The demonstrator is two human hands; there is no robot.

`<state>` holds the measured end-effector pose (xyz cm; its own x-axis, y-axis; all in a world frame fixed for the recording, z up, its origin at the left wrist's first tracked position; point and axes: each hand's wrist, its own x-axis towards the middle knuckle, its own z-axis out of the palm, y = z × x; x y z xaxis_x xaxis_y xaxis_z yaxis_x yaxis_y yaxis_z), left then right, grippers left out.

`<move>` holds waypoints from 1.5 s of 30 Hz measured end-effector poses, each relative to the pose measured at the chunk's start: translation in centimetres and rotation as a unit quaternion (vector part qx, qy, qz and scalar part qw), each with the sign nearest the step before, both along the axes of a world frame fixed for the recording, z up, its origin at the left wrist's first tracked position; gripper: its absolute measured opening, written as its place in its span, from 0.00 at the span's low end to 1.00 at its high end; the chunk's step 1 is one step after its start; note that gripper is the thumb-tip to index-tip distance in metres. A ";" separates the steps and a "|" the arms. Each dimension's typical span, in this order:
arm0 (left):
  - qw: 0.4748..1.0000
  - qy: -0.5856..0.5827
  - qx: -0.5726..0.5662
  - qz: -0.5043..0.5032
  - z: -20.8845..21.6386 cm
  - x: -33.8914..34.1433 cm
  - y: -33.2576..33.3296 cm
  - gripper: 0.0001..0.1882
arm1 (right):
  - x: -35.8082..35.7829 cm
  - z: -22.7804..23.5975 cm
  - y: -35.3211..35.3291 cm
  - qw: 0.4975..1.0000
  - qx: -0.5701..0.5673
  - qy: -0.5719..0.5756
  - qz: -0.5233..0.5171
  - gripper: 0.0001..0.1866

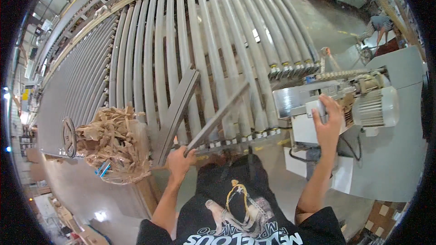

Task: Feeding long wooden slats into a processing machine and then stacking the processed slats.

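Observation:
My left hand (179, 162) is closed around the near end of a long, narrow grey strip (218, 119). The strip slants up and to the right over the metal rollers (200, 54). Just left of it, a wider grey grooved board (178, 109) lies tilted across the rollers. On the right, my right hand (330, 120) rests against a white box-shaped part (313, 109) of a machine, thumb and fingers apart. A ribbed motor (374, 110) sits right beside that hand.
Crumpled brown paper in clear plastic (113, 143) fills a spot at the left, next to a handwheel (69, 137). A grey panel (386, 163) spreads behind the machine at the right. A person (380, 27) bends over in the far right background.

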<state>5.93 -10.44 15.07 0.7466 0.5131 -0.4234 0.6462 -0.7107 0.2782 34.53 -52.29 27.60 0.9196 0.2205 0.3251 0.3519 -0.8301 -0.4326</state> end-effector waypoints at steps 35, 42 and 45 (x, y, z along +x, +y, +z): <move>0.950 -0.132 0.249 0.135 -8.1 -1.1 7.1 0.53 | -1.1 0.5 -0.3 0.994 0.077 -0.078 0.024 0.20; 0.955 -0.086 0.242 0.148 -7.9 -0.8 6.7 0.56 | -3.5 -1.9 -1.6 0.973 0.190 -0.129 -0.010 0.07; 0.956 -0.087 0.247 0.129 -8.4 -1.5 7.0 0.57 | -2.9 -2.4 -2.0 0.977 0.151 -0.147 -0.011 0.06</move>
